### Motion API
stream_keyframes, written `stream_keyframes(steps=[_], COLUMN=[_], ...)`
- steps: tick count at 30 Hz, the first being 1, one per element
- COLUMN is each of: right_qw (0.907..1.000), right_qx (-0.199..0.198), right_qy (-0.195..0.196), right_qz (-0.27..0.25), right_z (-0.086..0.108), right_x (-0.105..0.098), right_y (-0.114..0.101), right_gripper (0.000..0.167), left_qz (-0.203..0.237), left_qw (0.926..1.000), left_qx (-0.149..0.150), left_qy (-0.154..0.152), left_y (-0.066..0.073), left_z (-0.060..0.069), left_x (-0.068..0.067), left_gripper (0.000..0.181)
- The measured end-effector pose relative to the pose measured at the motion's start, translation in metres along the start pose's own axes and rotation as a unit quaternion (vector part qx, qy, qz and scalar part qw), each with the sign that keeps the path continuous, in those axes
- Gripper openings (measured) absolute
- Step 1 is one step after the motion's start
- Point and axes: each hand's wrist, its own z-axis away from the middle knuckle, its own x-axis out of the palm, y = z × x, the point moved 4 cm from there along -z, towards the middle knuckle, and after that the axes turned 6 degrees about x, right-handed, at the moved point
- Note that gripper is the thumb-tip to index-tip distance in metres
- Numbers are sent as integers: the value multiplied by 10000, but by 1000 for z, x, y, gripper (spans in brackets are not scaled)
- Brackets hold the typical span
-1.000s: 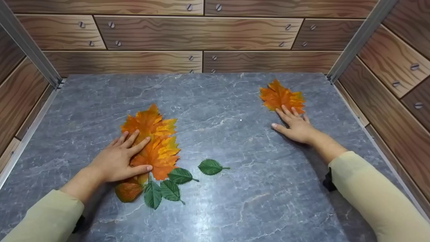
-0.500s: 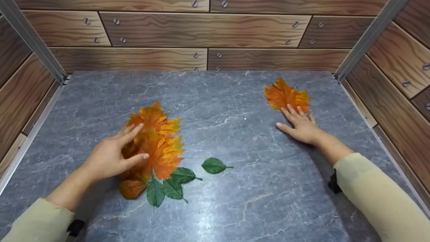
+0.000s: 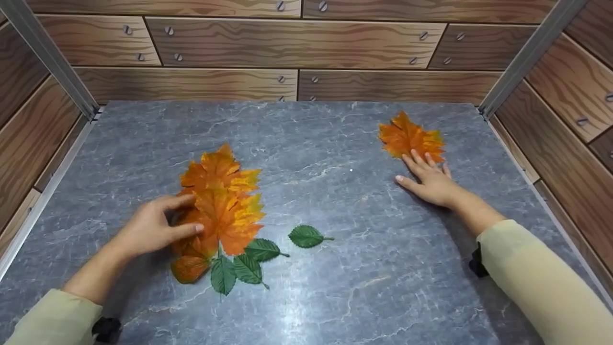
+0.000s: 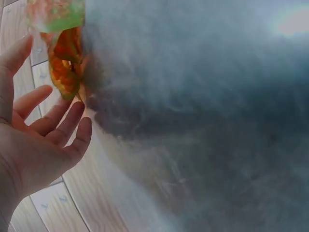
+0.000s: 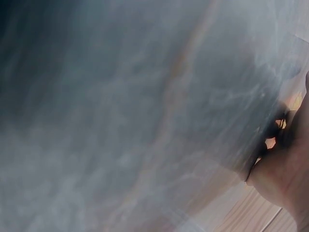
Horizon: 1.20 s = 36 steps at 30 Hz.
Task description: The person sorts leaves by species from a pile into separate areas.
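A pile of orange-yellow maple leaves (image 3: 230, 215) lies left of the middle in the head view. At its left edge is my left hand (image 3: 148, 227), thumb and fingers apart and slightly bent, partly over the leaves. In the left wrist view the loose fingers of the left hand (image 4: 46, 130) are beside an orange leaf (image 4: 65, 72); whether they touch it is unclear. At the far right, my right hand (image 3: 431, 184) rests its outstretched fingertips on the lower edge of a single orange maple leaf (image 3: 407, 134). The right wrist view shows only part of the right hand (image 5: 285, 169).
Several green leaves, one of them a serrated leaf (image 3: 222, 275), lie below the pile. Another green leaf (image 3: 305, 236) is apart to the right. A rounded reddish leaf (image 3: 189, 268) shows at the pile's lower left. Wood-patterned walls (image 3: 297, 43) enclose the grey marbled table (image 3: 335, 287).
My left hand has lifted off the top of the leaf pile and drawn back to its left edge, fingers bending. The right hand stays on its leaf. The head view has shifted slightly.
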Motion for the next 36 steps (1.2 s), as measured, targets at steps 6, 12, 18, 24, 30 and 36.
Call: stream_keyframes(steps=[6,12,18,24,30,36], right_qw=[10000,10000,10000,10000,10000,10000], right_qx=[-4,17,42,36,23,49], right_qy=[53,95,42,37,40,38], right_qz=[1,19,25,24,48,37], right_z=[0,1,1,2,2,3], right_x=[1,1,1,0,0,1], right_y=[1,2,2,-1,-2,0], right_gripper=[88,88,88,87,87,87], left_qz=[-458,-425,-109,532,1120,1507], left_qw=[9987,9987,9997,9984,9934,9883], left_qx=[148,221,59,-72,-236,-60], left_qy=[-153,-146,-204,-154,-58,224], left_y=[-1,1,2,5,11,26], left_z=[-2,-6,-6,-5,-8,-15], left_x=[6,9,11,9,6,0], left_gripper=[81,74,67,56,43,31])
